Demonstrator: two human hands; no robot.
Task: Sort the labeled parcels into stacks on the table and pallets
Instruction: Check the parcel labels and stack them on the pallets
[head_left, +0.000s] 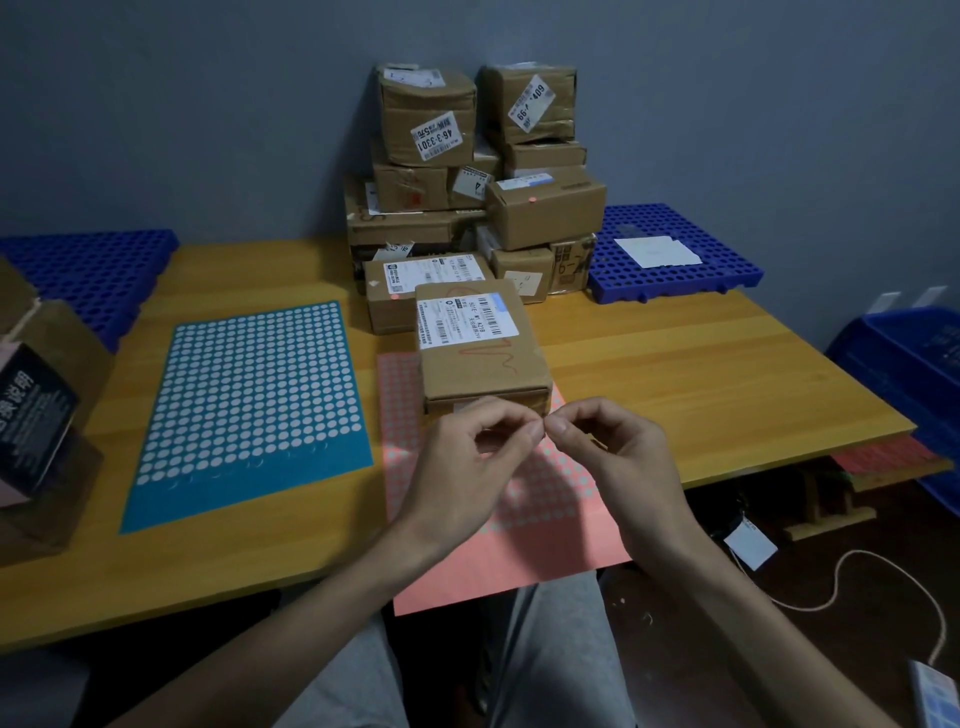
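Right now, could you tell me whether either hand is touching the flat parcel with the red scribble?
Apart. The head view shows both the left hand and the right hand pinched together in front of the flat parcel, with pink sheet visible between.

A parcel stack (467, 171) stands at the far middle of the tabletop (675, 374). Just near it lie two flat parcels; the nearer parcel (480, 348) rests partly on a dot sheet (519, 499) that overhangs the near edge. A second sheet (249, 410) lies to its left. One pallet (675, 254) lies right of the stack, another pallet (93, 270) far left. More boxes (41, 405) sit at the left edge.
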